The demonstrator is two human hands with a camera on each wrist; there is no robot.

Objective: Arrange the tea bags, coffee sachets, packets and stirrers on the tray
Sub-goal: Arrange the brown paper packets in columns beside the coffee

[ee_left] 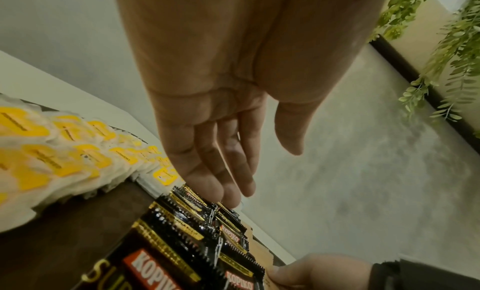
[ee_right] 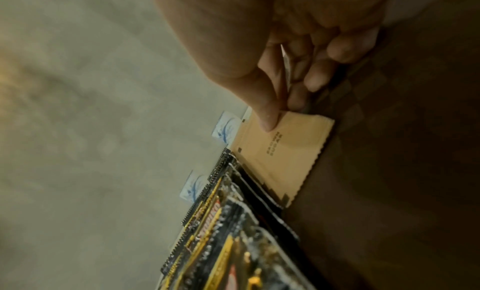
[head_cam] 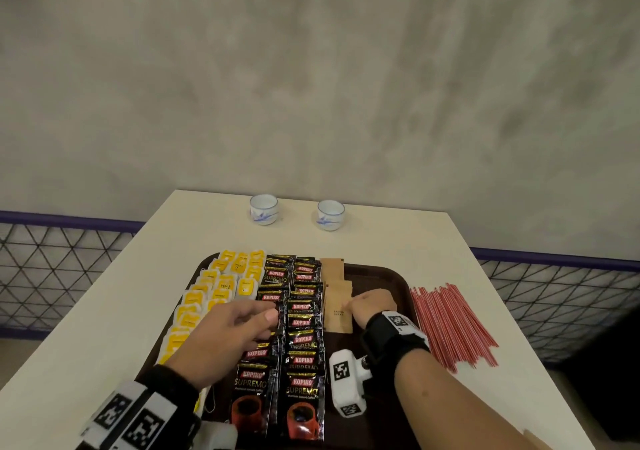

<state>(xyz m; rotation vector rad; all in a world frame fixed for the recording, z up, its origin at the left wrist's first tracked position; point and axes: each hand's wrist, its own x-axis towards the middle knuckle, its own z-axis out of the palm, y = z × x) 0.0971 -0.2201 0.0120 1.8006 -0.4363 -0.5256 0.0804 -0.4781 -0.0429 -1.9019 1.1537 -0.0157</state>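
Observation:
A dark brown tray point(head_cam: 377, 273) holds rows of yellow tea bags point(head_cam: 221, 287), two columns of black Kopiko coffee sachets point(head_cam: 304, 339) and a column of brown paper packets point(head_cam: 337, 314). My left hand point(head_cam: 242, 325) hovers with relaxed, straight fingers point(ee_left: 221, 183) over the left sachet column, holding nothing. My right hand point(head_cam: 370, 306) pinches the right edge of a brown packet point(ee_right: 288, 150) between thumb and fingers as it lies on the tray. Red stirrers point(head_cam: 453, 325) lie in a bundle on the table, right of the tray.
Two small white cups point(head_cam: 264, 209) point(head_cam: 330, 214) with blue patterns stand at the table's far edge. A wire-mesh fence point(head_cam: 52, 266) flanks the cream table point(head_cam: 398, 238) on both sides. The tray's right part point(head_cam: 384, 283) is bare. A brown item pokes in at the bottom right corner.

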